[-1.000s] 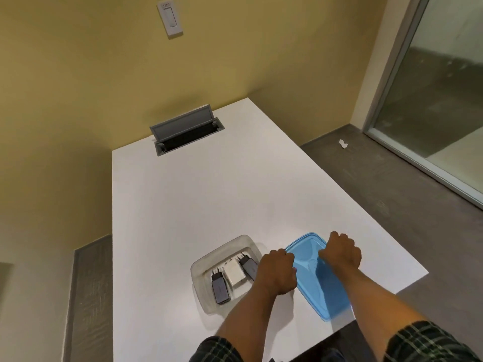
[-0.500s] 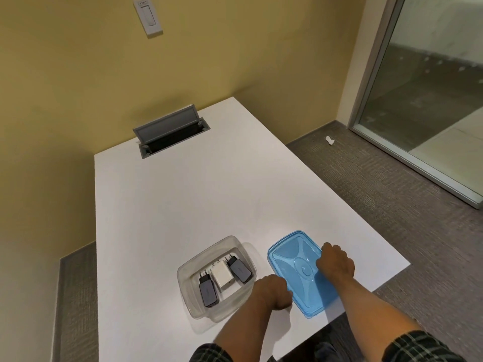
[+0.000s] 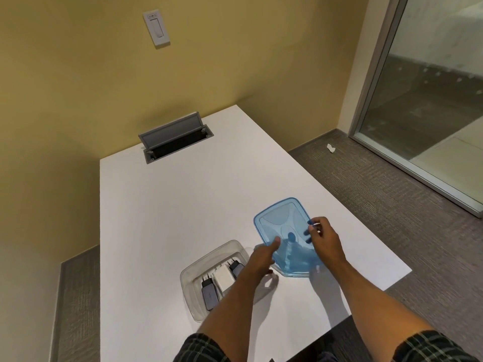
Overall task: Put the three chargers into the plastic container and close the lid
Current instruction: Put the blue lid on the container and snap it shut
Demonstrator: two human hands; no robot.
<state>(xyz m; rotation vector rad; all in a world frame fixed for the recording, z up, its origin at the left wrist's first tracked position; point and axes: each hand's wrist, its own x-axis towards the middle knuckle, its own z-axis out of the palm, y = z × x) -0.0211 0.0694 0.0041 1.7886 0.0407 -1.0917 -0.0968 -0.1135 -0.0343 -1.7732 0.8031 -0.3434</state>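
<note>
A clear plastic container [image 3: 192,273] stands on the white table near its front edge. Inside lie three chargers side by side: a dark one [image 3: 209,293] at the left, a white one [image 3: 224,279] in the middle, and another dark one [image 3: 235,267] partly hidden by my left forearm. The translucent blue lid [image 3: 281,223] is lifted off the table and tilted, just right of the container. My left hand [image 3: 261,258] grips its left edge and my right hand [image 3: 324,240] grips its right edge, with fingers showing through the plastic.
A grey cable box with its flap raised [image 3: 175,138] sits in the white table [image 3: 170,205] near the far edge, by the yellow wall. The table's right edge drops to grey carpet. A glass partition stands at the right.
The lid lay flat on the table under both hands; now both hands hold it raised and tilted. The camera view has shifted slightly.
</note>
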